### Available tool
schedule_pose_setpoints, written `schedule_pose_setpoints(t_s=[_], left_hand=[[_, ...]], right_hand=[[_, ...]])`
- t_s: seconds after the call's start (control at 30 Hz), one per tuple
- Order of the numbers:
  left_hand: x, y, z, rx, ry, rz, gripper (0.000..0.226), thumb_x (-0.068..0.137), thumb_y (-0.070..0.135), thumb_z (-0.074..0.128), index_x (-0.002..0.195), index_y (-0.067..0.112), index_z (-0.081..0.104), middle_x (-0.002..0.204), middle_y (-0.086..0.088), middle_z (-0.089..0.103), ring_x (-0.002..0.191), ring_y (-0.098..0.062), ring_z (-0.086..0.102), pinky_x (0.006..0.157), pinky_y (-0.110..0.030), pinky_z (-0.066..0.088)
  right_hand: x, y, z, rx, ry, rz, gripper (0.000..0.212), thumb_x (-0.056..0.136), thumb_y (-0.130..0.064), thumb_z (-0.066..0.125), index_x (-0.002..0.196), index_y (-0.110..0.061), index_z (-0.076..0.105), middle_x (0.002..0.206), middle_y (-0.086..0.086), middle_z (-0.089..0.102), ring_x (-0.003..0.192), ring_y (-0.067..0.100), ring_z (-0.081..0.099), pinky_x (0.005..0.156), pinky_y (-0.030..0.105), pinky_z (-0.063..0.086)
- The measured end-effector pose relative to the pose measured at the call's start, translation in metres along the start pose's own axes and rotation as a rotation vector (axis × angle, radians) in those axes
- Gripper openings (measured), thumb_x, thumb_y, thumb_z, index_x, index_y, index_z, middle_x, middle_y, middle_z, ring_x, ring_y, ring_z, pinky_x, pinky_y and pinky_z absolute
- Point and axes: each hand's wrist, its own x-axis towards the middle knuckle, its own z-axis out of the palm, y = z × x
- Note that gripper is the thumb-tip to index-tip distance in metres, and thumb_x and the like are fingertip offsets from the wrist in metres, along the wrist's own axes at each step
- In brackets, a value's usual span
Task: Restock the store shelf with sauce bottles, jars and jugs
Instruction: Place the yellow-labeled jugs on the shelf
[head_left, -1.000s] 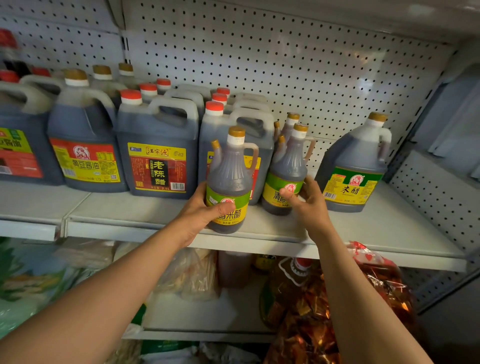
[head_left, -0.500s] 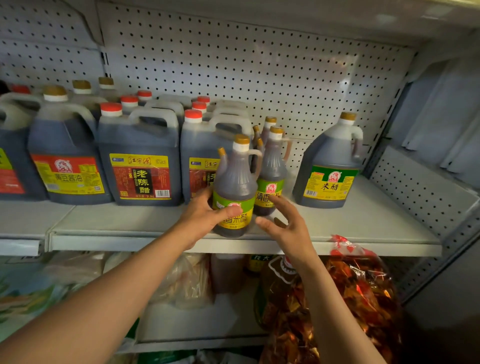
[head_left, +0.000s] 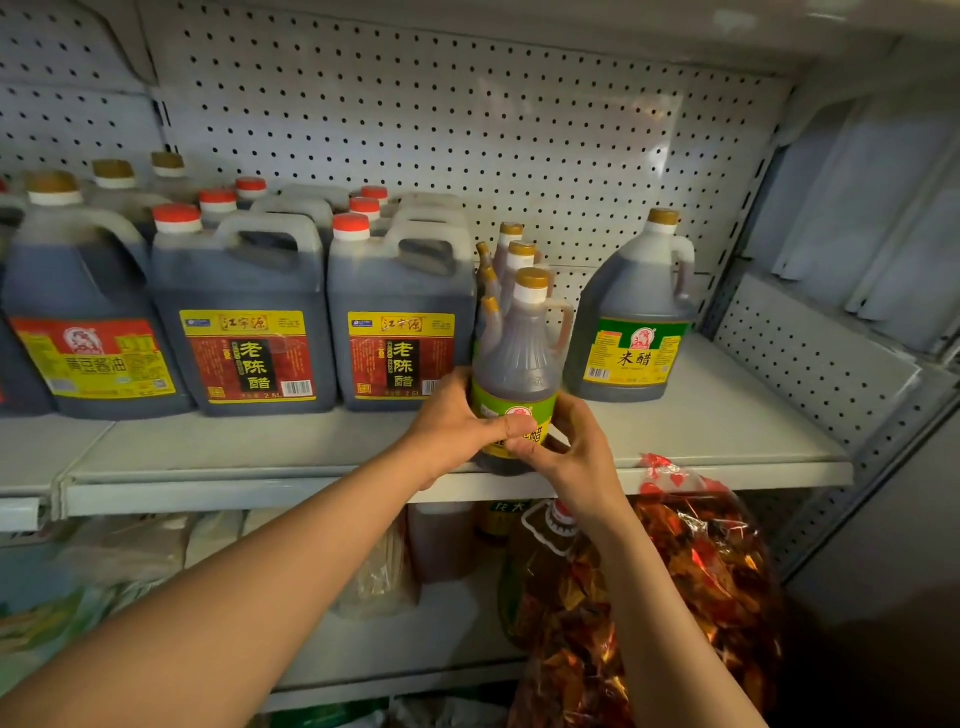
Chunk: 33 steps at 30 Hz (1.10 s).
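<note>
A small dark vinegar bottle with a gold cap and green label stands at the front edge of the white shelf. My left hand grips its left side, thumb across the label. My right hand holds its lower right side, fingers curled round the base. Two more bottles of the same kind stand in a row directly behind it. A larger jug with a green label stands to the right. Two red-capped jugs with red and yellow labels stand to the left.
More dark jugs fill the shelf's left part, several rows deep. A pegboard back wall and a right side panel close the shelf. Below hang a red crinkly bag and clear plastic bags.
My right hand left the second bottle and came onto the front bottle. The front bottle slid right into line before the others, both hands now on it.
</note>
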Motion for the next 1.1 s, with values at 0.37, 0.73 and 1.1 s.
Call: schedule_pose_setpoints(t_s=[0.37, 0.73, 1.1], left_hand=[[-0.003, 0.044, -0.029, 0.269, 0.170, 0.238, 0.104, 0.058, 0.052, 0.086, 0.147, 0.033, 0.035, 0.141, 0.011, 0.048, 0.125, -0.005, 0.042, 0.098, -0.023, 0.039], [0.023, 0.098, -0.042, 0.713, 0.031, 0.493, 0.083, 0.067, 0.036, 0.087, 0.136, 0.045, 0.043, 0.140, 0.001, 0.040, 0.130, -0.020, 0.041, 0.110, -0.042, 0.037], [0.040, 0.102, -0.041, 0.704, 0.009, 0.499, 0.076, 0.064, 0.034, 0.089, 0.125, 0.039, 0.045, 0.129, 0.001, 0.038, 0.123, -0.020, 0.044, 0.102, -0.042, 0.045]], right_hand=[[0.002, 0.004, -0.001, 0.026, -0.008, 0.059, 0.080, 0.069, -0.033, 0.089, 0.135, -0.015, 0.047, 0.127, 0.005, 0.066, 0.114, 0.021, 0.066, 0.098, 0.047, 0.054], [0.005, 0.001, -0.002, 0.004, -0.028, 0.063, 0.065, 0.077, -0.006, 0.083, 0.129, -0.019, 0.047, 0.127, 0.004, 0.063, 0.110, 0.007, 0.065, 0.092, 0.026, 0.054], [0.016, 0.003, -0.008, -0.024, -0.078, 0.080, 0.077, 0.072, -0.023, 0.084, 0.135, -0.012, 0.042, 0.130, 0.007, 0.061, 0.114, 0.012, 0.064, 0.101, 0.038, 0.053]])
